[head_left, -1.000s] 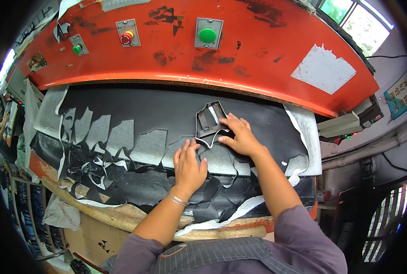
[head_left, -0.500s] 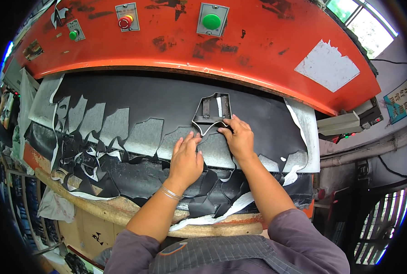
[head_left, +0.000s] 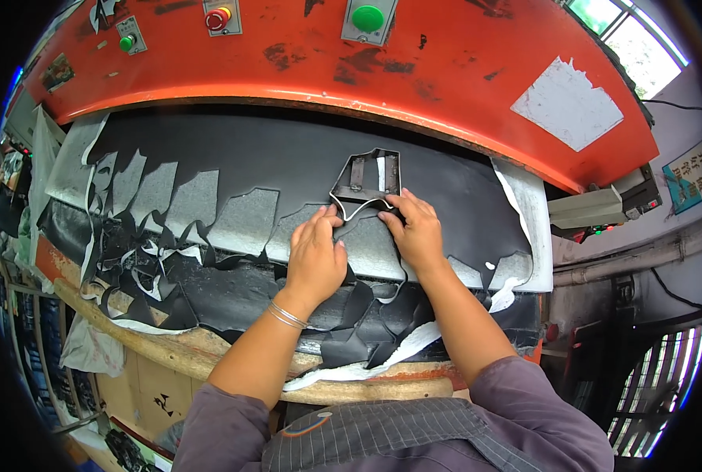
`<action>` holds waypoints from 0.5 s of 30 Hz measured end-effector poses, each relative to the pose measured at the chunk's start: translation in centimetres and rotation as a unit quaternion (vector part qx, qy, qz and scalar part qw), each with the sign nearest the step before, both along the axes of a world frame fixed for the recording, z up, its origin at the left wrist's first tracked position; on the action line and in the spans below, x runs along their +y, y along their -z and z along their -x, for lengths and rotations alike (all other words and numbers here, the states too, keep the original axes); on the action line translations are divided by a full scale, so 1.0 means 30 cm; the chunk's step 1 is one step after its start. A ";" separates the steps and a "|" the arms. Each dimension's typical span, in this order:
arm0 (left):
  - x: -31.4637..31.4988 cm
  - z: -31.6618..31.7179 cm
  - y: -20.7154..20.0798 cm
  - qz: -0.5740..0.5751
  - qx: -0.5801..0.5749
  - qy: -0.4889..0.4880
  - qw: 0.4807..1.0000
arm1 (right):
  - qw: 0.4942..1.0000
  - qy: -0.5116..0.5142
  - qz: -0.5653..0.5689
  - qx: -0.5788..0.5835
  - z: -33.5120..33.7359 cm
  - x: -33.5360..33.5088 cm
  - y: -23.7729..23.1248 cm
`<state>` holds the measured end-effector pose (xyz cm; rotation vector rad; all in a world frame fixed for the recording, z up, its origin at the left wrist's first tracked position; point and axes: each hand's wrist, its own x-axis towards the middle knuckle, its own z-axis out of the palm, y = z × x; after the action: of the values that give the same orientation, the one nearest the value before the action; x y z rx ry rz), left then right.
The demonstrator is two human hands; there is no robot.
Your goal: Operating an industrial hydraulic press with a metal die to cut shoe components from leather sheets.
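A metal cutting die (head_left: 357, 193), a many-sided steel frame with crossbars, lies on a black sheet of material (head_left: 249, 161). My right hand (head_left: 415, 234) grips its lower right edge between thumb and fingers. My left hand (head_left: 317, 253) lies beside the lower left corner, fingers stretched out and fingertips touching the die there. Left of the die, a row of cut-out gaps (head_left: 196, 198) along the sheet's near edge shows the pale grey board (head_left: 72, 177) beneath.
Behind the sheet spans a red press beam (head_left: 304, 67) with green buttons (head_left: 367, 18) and a red knob (head_left: 218, 19). Black scraps (head_left: 170, 309) and a white strip (head_left: 406, 348) hang over the near side, above a worn wooden rail (head_left: 154, 346).
My left fingertips have come up against the die's lower left corner. The right hand keeps its hold. The whole view has shifted slightly, so the press sits higher in the picture.
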<state>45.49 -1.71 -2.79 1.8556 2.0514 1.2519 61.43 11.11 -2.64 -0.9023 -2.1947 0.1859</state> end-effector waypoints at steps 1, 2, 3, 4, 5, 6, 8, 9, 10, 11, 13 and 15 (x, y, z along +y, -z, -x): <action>-0.001 0.003 0.003 -0.007 -0.006 0.000 1.000 | 1.000 0.001 -0.001 -0.001 -0.010 0.000 -0.008; -0.002 0.016 0.010 -0.008 -0.005 -0.003 1.000 | 0.999 -0.018 0.045 -0.005 -0.009 0.003 -0.032; -0.005 0.029 0.021 -0.016 -0.066 -0.008 0.998 | 0.995 -0.038 0.092 -0.010 -0.005 0.004 -0.056; -0.006 0.043 0.028 -0.024 -0.128 -0.013 0.991 | 0.998 0.003 0.028 -0.063 0.008 0.010 -0.083; -0.004 0.041 0.029 -0.022 -0.130 -0.016 0.991 | 0.997 -0.029 -0.040 -0.059 0.031 0.025 -0.130; 0.003 0.035 0.024 -0.042 -0.142 -0.015 0.989 | 0.991 -0.059 -0.106 -0.055 0.064 0.053 -0.178; -0.002 0.028 0.017 -0.057 -0.152 -0.014 0.987 | 0.954 -0.193 -0.158 -0.168 0.159 0.117 -0.240; 0.008 0.020 0.010 -0.060 -0.161 -0.014 0.985 | 0.933 -0.265 -0.146 -0.196 0.203 0.134 -0.259; 0.015 0.019 0.008 -0.062 -0.168 -0.017 0.984 | 0.934 -0.261 -0.147 -0.196 0.248 0.156 -0.264; 0.018 0.024 0.009 -0.063 -0.166 -0.015 0.984 | 0.884 -0.336 -0.137 -0.296 0.295 0.180 -0.263; 0.016 0.031 0.016 -0.055 -0.240 -0.026 0.969 | 0.818 -0.401 -0.128 -0.392 0.337 0.213 -0.291; 0.009 0.037 0.037 -0.069 -0.247 -0.035 0.966 | 0.817 -0.347 -0.017 -0.460 0.367 0.216 -0.333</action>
<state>44.37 -1.45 -3.89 1.3353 1.8026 1.7054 50.40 17.58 7.34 -0.0597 -3.3601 0.0410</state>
